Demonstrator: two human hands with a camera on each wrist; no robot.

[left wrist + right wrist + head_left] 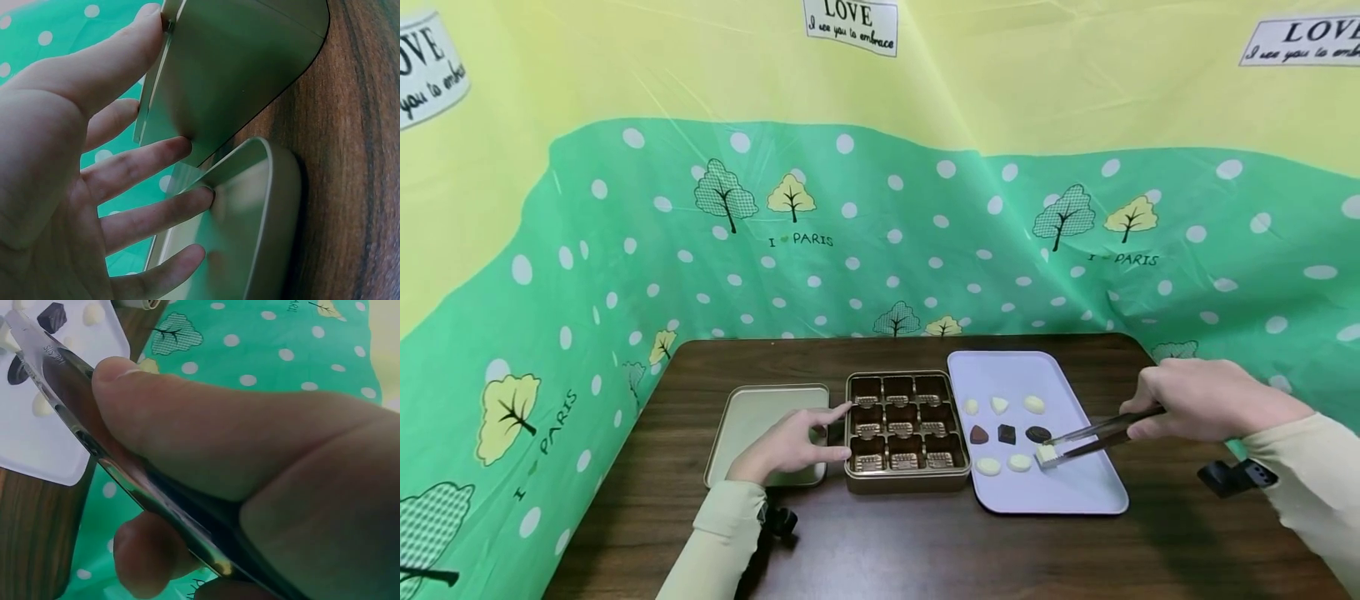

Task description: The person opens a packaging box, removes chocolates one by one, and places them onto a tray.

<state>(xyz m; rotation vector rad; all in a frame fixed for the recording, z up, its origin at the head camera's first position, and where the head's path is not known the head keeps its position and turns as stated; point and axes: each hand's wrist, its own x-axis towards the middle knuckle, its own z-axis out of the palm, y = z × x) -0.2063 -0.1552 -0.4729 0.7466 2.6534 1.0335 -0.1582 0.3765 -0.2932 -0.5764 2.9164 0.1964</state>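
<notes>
My left hand [793,443] is spread at the left side of a gold box [910,483] with a brown insert divided into several square compartments. In the left wrist view its thumb and fingertips touch the wall of the box [250,69], and the lower fingers reach over the shallow gold lid [265,187]. My right hand [1198,402] grips metal tongs [1093,447] with thumb and fingers. The tongs' tips are at a white square chocolate [1046,456] over the tray's right half. All visible compartments hold nothing.
A white tray [1052,496] right of the box bears several white chocolates [1034,404] and three dark ones, among them a square one [1007,434]. The gold lid [745,410] lies left of the box. The brown wooden table [880,542] meets a green and yellow curtain [820,283] behind.
</notes>
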